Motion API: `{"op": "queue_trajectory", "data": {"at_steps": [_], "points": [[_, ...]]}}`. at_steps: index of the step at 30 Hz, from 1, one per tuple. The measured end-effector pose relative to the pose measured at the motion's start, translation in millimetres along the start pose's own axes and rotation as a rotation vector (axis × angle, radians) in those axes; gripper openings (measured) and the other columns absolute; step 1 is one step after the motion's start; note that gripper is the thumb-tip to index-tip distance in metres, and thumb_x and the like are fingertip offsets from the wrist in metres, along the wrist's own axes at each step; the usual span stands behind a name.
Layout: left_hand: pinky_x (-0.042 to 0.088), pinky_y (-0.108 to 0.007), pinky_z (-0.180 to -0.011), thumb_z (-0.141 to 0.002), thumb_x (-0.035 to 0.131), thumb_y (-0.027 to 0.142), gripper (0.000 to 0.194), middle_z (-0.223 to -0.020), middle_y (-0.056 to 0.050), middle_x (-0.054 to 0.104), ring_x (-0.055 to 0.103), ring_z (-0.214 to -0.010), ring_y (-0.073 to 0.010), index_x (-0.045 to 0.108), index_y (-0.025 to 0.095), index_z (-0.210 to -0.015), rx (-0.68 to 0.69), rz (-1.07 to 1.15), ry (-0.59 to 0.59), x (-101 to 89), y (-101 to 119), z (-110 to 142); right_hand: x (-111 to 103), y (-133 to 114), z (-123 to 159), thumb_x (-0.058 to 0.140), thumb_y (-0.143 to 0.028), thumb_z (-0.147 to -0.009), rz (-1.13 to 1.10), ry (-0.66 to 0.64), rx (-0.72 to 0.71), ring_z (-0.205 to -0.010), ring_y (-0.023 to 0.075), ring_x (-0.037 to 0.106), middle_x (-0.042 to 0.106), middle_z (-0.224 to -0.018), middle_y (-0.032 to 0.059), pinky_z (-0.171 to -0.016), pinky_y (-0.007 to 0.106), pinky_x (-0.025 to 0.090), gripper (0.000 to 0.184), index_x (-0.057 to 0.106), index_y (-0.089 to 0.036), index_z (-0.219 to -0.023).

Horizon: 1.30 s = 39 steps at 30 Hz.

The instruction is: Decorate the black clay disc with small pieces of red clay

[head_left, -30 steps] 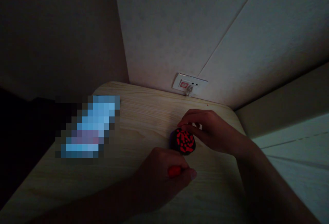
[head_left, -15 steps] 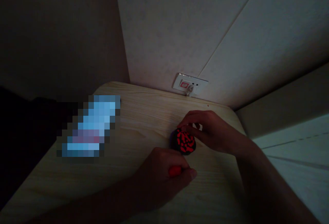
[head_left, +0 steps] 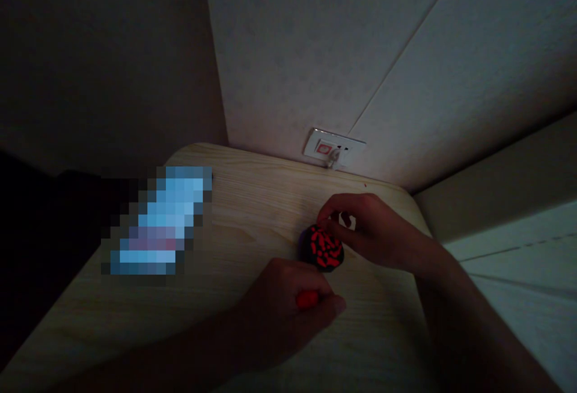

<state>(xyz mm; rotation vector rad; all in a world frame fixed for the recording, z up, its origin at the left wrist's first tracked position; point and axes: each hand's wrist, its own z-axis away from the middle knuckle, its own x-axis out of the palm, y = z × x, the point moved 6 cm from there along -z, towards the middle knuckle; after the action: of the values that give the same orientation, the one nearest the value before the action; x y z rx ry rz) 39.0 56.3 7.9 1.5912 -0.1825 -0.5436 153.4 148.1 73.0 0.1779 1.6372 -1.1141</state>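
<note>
Head view, dim light throughout: a pale wooden table (head_left: 252,213) with rounded corners, filling the lower half of the frame and butting against a light wall. Right of centre, a small round dark lump (head_left: 323,248) covered with bright red flecks, resting on the tabletop, a sliver of purple showing at its left edge. Right hand (head_left: 376,234) reaching in from the lower right, fingers curled over the far side of the lump, fingertips touching its upper rim; pinching lightly at that rim, with something small and pale glimpsed between thumb and forefinger, too dark to identify. Left hand (head_left: 288,309) coming in from the lower left, just below the lump, closed around a small red piece (head_left: 307,300) that peeks out between thumb and fingers; exact form of that piece hidden by the grip. Both forearms in deep shadow along the bottom edge. Left of centre on the table, a blurred light-blue patch (head_left: 160,222), pixelated beyond recognition. On the wall just above the table's far edge, near the middle of the frame, a white wall socket (head_left: 333,146) with a red mark on its face and something small hanging at its lower edge. Far left of the frame lost in darkness; pale surface at lower right beside the table.
</note>
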Motion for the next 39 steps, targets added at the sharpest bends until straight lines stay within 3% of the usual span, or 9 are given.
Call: {"op": "queue_trajectory", "data": {"at_steps": [39], "points": [[0.037, -0.023, -0.061, -0.091, 0.067, 0.027, 0.031, -0.061, 0.004, 0.057, 0.053, -0.060, -0.0091, 0.066, 0.015, -0.062, 0.016, -0.003, 0.007, -0.5, 2.4, -0.3, -1.5, -2.9, 1.5, 0.060, -0.008, -0.087, 0.025, -0.021, -0.024, -0.066, 0.0119, 0.062, 0.074, -0.079, -0.0021, -0.063, 0.023, 0.046, 0.018, 0.072, -0.021, -0.090]]}}
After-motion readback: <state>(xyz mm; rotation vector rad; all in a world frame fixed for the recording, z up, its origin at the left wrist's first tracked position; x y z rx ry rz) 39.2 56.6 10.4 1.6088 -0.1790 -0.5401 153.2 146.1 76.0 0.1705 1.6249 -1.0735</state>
